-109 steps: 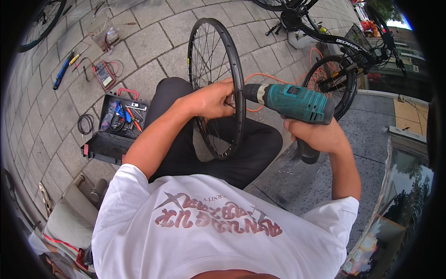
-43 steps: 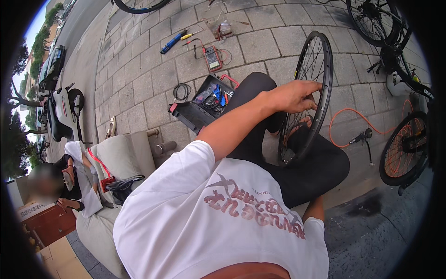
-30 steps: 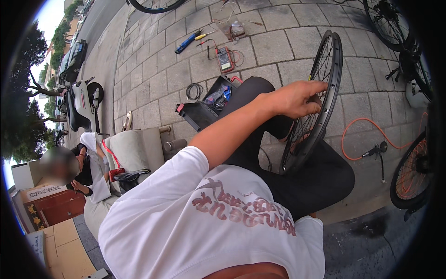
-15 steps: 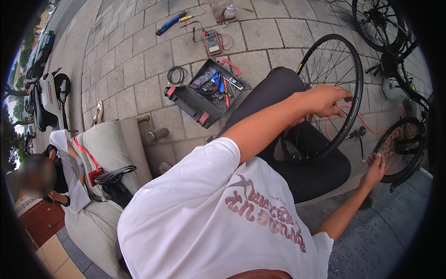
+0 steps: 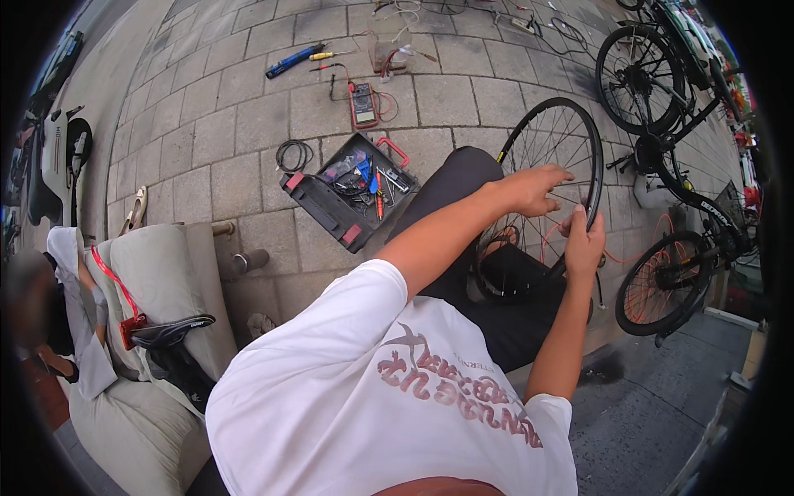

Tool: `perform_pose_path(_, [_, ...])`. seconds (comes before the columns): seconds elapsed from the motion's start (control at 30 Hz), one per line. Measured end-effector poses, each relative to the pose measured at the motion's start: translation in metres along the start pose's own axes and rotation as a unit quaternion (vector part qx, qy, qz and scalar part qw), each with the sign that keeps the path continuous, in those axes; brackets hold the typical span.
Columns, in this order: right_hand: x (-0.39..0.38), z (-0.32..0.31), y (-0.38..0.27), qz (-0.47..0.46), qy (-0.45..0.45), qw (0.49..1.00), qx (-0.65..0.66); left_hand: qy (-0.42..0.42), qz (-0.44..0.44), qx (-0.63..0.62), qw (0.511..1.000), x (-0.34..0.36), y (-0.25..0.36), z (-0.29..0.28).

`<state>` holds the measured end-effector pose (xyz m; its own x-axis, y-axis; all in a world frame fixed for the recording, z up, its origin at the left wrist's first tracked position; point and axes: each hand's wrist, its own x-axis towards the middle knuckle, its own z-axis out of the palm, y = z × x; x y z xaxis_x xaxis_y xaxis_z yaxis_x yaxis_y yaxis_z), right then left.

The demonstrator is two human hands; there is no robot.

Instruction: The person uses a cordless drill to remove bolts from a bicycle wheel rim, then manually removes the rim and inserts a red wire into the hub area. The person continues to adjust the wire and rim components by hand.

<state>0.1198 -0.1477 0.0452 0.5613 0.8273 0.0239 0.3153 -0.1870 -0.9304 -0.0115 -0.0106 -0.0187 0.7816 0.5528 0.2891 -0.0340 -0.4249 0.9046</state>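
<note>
A black-rimmed spoked bicycle wheel [image 5: 598, 157] stands tilted against my dark trouser legs. My right hand [image 5: 584, 240] is closed round its right rim, thumb on the near side. Over the spokes, my left hand [image 5: 533, 189] reaches in with fingers stretched and apart, holding nothing; whether a fingertip touches a spoke I cannot tell. The wheel's lower part is partly hidden by my right forearm and by shadow between my legs.
Left of my knee lies an open black toolbox [image 5: 331, 217] with tools inside. Beyond it are a red multimeter [image 5: 362, 105] and a blue tool [image 5: 294, 60]. A black bicycle [image 5: 656, 155] stands at right. At left, a person [image 5: 51, 360] is beside a beige sofa [image 5: 149, 273].
My right hand has come in from the far right and taken hold of the rim. My left hand has drawn back from the rim, over the spokes. The view has shifted right.
</note>
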Motion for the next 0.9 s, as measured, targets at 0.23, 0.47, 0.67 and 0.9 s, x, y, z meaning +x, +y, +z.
perform_pose_path(0.23, [0.037, 0.003, 0.015, -0.030, 0.057, 0.997, -0.052, 0.096, -0.084, -0.341, 0.931, -0.082, 0.020, -0.053])
perform_pose_path(0.47, [0.027, -0.002, -0.007, 0.002, 0.073, 0.994, -0.076, 0.180, -0.223, -0.419, 0.861, -0.274, 0.034, -0.096])
perform_pose_path(0.67, [0.036, -0.007, -0.013, 0.024, 0.053, 0.995, -0.079, -0.208, -0.555, 0.014, 0.805, -0.451, 0.085, -0.110])
perform_pose_path(0.9, [0.050, -0.011, -0.008, 0.023, 0.074, 0.993, -0.084, -0.256, -0.679, -0.014, 0.688, -0.475, 0.099, -0.115])
